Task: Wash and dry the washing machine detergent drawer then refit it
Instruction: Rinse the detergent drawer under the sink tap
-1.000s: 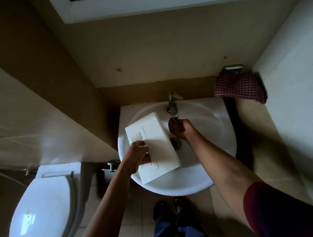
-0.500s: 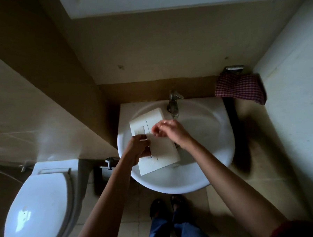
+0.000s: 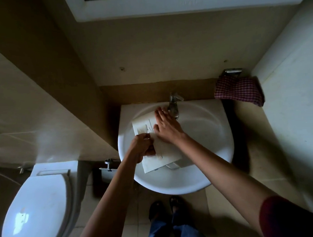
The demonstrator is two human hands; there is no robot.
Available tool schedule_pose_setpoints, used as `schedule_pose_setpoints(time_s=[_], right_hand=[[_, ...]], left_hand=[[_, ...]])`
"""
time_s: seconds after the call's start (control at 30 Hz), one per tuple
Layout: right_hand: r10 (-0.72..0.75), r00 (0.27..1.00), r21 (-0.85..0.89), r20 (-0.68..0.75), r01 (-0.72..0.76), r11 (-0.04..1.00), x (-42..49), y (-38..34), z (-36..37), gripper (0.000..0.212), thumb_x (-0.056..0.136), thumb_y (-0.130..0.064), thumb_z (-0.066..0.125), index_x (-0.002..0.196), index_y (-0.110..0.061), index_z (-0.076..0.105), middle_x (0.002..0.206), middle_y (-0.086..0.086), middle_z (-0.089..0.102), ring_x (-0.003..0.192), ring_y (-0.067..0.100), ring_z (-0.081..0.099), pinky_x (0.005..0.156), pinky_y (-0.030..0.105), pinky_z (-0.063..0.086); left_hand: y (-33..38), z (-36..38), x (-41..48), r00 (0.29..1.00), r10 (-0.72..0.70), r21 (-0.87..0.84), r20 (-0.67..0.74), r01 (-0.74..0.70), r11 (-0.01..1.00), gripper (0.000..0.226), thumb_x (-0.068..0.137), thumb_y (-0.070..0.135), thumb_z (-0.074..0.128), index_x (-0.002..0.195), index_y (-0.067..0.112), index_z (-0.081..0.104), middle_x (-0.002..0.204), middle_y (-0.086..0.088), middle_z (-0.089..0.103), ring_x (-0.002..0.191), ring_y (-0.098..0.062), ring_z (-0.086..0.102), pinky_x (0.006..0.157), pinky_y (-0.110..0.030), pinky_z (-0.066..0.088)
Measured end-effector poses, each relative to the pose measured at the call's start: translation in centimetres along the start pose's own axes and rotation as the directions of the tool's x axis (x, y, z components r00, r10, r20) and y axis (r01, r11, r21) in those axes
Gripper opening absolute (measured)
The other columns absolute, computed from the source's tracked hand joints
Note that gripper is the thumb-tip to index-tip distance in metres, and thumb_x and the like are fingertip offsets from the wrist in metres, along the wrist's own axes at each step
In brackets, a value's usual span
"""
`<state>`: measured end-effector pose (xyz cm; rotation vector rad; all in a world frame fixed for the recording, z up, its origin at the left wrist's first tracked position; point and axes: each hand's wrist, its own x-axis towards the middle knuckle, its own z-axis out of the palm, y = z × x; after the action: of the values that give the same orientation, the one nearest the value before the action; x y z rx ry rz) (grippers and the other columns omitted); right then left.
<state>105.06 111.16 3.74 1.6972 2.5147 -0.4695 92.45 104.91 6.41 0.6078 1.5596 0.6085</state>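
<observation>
Washing stage, early: detergent drawer [image 3: 161, 154] held over the sink [image 3: 207, 133] below the tap [image 3: 174, 106], left hand [image 3: 143, 148] grip clenched on its edge, right hand [image 3: 166, 127] flat, rubbing it; drying with checked cloth [image 3: 238, 90] and refitting left.

The detergent drawer [image 3: 161, 154] is a white, flat, rectangular plastic part lying in the basin of the white sink [image 3: 207, 133], left of the basin centre. Its long axis runs from about 11 o'clock, near the tap [image 3: 174, 106], to about 5 o'clock, toward the front rim. Its broad upper face shows a thin dividing line and a recessed panel at the 11 o'clock end.
</observation>
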Motion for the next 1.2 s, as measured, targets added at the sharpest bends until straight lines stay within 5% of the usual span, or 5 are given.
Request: schedule_pose_setpoints(time_s=[0.5,0.67,0.8,0.97,1.2], right_hand=[[-0.541,0.824,0.125,-0.170,0.562,0.818,-12.9,1.4,1.9,0.049,0.095,-0.025,0.040,0.141,-0.010,0.045,0.146,0.005,0.043,0.138,0.016,0.036,0.116,0.034,0.024],[-0.257,0.905,0.573,-0.340,0.416,0.706,-12.9,4.2,1.0,0.024,0.092,-0.021,0.054,0.105,-0.014,0.073,0.113,-0.007,0.068,0.113,-0.002,0.058,0.097,0.018,0.044],[0.441,0.898,0.974,0.016,-0.114,0.195,-8.8,4.8,1.6,0.018,0.091,-0.010,0.055,0.088,-0.016,0.072,0.094,0.008,0.073,0.088,0.020,0.068,0.083,0.034,0.054],[0.359,0.704,0.684,0.613,-0.247,-0.686,-2.7,6.0,2.5,0.019,0.097,-0.008,0.046,0.090,0.000,0.061,0.061,0.010,0.069,0.067,0.021,0.065,0.083,0.027,0.052],[0.306,0.710,0.572,0.634,-0.166,-0.803,1.5,5.3,3.0,0.027,0.102,-0.016,0.040,0.115,-0.001,0.058,0.103,0.010,0.067,0.114,0.017,0.060,0.086,0.024,0.049]], left_hand=[[0.3,-1.3,0.3,0.999,-0.008,-0.031,-0.032,0.007,0.999,0.026,0.093,-0.010,0.045,0.114,-0.001,0.058,0.083,-0.014,0.064,0.068,-0.025,0.064,0.046,-0.029,0.056],[0.2,-1.2,0.3,0.999,-0.020,-0.007,-0.048,0.020,1.000,0.015,0.095,0.000,0.047,0.098,0.004,0.060,0.081,-0.012,0.063,0.066,-0.022,0.065,0.059,-0.035,0.059],[0.2,-0.7,0.6,0.995,0.020,0.201,-0.102,0.001,0.980,0.043,0.084,0.048,0.066,0.093,0.006,0.063,0.096,-0.013,0.063,0.082,-0.026,0.062,0.069,-0.033,0.048],[-0.2,1.0,-0.4,0.970,0.159,0.546,-0.186,-0.033,0.837,0.103,0.062,0.062,0.079,0.132,-0.002,0.040,0.126,-0.016,0.045,0.114,-0.030,0.049,0.089,-0.034,0.050],[-1.3,1.6,-0.2,0.958,0.147,0.498,-0.247,-0.004,0.867,0.096,0.063,0.051,0.082,0.132,-0.001,0.040,0.127,-0.015,0.044,0.115,-0.029,0.048,0.092,-0.035,0.048]])
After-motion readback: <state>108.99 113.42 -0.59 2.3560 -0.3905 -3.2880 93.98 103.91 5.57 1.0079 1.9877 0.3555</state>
